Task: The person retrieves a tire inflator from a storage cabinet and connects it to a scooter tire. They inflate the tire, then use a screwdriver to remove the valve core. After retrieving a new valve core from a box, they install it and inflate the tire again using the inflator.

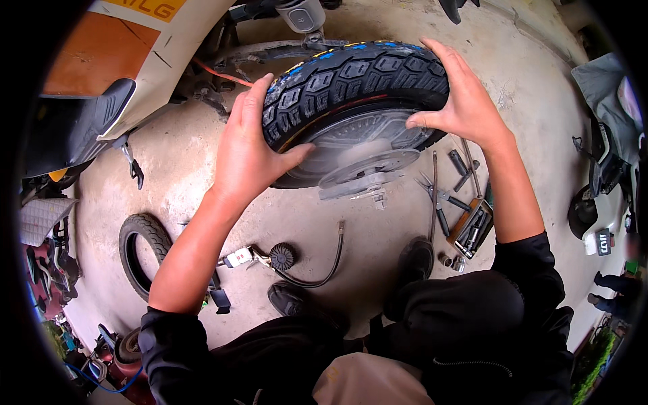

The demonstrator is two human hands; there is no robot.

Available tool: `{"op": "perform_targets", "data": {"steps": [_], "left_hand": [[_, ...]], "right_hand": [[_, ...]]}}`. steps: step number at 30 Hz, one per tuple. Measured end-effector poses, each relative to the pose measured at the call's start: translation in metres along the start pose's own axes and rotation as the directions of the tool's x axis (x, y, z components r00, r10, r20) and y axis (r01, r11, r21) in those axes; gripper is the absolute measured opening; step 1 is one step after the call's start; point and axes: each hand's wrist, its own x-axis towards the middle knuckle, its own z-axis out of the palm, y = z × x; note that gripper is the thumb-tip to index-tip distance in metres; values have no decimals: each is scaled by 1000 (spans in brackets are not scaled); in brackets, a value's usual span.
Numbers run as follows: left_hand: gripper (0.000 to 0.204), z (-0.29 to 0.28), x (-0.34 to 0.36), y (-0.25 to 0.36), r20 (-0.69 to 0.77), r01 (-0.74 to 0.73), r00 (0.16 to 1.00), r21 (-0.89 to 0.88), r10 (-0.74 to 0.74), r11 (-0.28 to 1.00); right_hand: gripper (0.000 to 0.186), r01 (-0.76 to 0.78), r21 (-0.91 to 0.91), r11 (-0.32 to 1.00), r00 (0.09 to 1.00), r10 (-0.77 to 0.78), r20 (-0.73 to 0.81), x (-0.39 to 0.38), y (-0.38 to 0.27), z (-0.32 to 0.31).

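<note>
A scooter wheel (361, 152) with a chunky black tyre (354, 77) is held up in front of me, tilted so its tread faces away and up. Blue and yellow marks run along the tread. The hub and its brake disc look smeared by motion. My left hand (253, 138) grips the tyre's left side, thumb over the sidewall toward the hub. On the opposite side my right hand (466, 98) clasps the tyre, its thumb on the inner edge. Both hands' fingertips are partly hidden behind the tread.
A loose tyre (145, 253) lies on the floor at left. Nearer me is a tyre inflator (241, 257) with a black hose (331, 266). Pliers (442, 196), sockets (452, 261) and a tool box (471, 228) are at right. A scooter body (165, 74) stands at upper left.
</note>
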Motion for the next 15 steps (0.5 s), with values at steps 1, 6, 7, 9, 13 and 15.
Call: {"op": "perform_targets", "data": {"steps": [1, 6, 7, 9, 13, 15], "left_hand": [[101, 3, 1, -3, -12, 20, 1000, 3, -20, 1000], [92, 13, 11, -14, -20, 73, 997, -31, -74, 997], [92, 12, 15, -16, 7, 85, 996, -64, -85, 994], [93, 10, 23, -38, 28, 23, 999, -103, -20, 994], [94, 8, 20, -68, 96, 126, 990, -284, -103, 950], [94, 10, 21, -79, 93, 160, 986, -319, -137, 934]], "right_hand": [[102, 14, -30, 999, 1000, -15, -21, 3, 4, 5], [91, 10, -105, 994, 998, -16, -59, 7, 11, 14], [92, 18, -121, 993, 997, -27, -76, 9, 10, 16], [94, 2, -139, 990, 997, -13, -80, 13, 2, 18], [93, 15, 146, 989, 989, 7, -148, 6, 17, 19], [83, -233, 482, 844, 937, 328, -121, -23, 61, 31]]}}
